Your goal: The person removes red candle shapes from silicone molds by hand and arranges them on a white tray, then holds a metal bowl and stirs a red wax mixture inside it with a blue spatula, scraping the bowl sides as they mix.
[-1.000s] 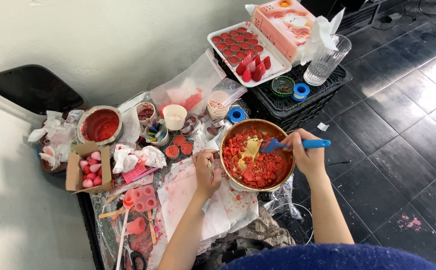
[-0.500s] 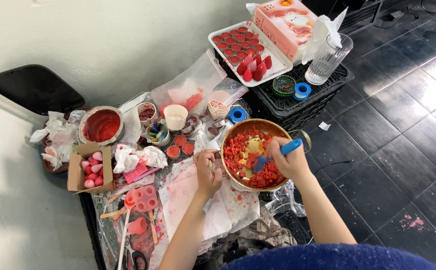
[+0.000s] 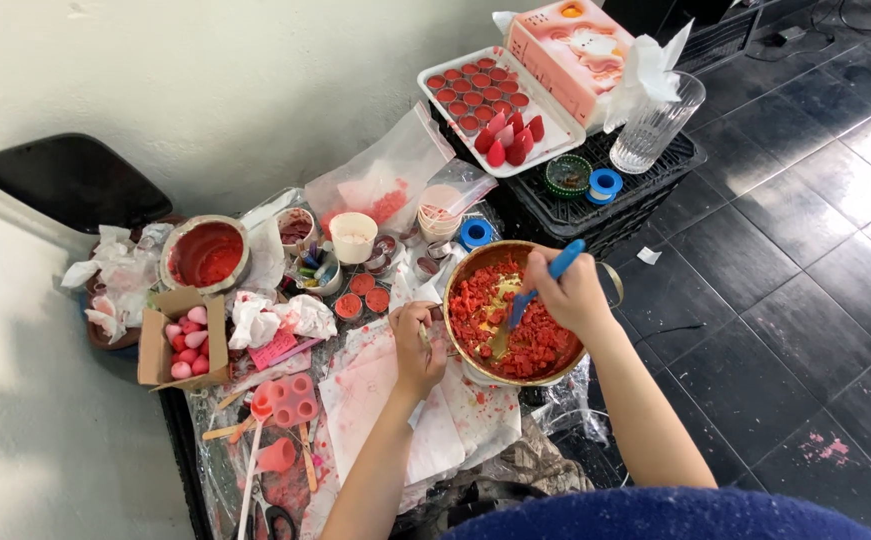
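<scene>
Left hand [image 3: 417, 345] bracing near rim of metal bowl [image 3: 511, 310], fingers curled on rim; position unchanged from earlier frames.
Right hand [image 3: 565, 292] now sitting over bowl centre, having travelled in from right rim; fingers pinching blue-handled spatula [image 3: 533, 292].
Blade now digging into red wax chunks [image 3: 535, 335]: stirring proceeding.
Bowl resting on cluttered worktop [image 3: 375, 400], just beyond paper sheet.
Farther off: white tray of red moulds [image 3: 495, 105] sitting untouched.

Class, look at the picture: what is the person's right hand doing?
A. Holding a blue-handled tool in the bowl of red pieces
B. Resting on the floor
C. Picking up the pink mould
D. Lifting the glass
A: the right hand grips a blue-handled tool whose tip dips into the red pieces in the metal bowl.
</scene>
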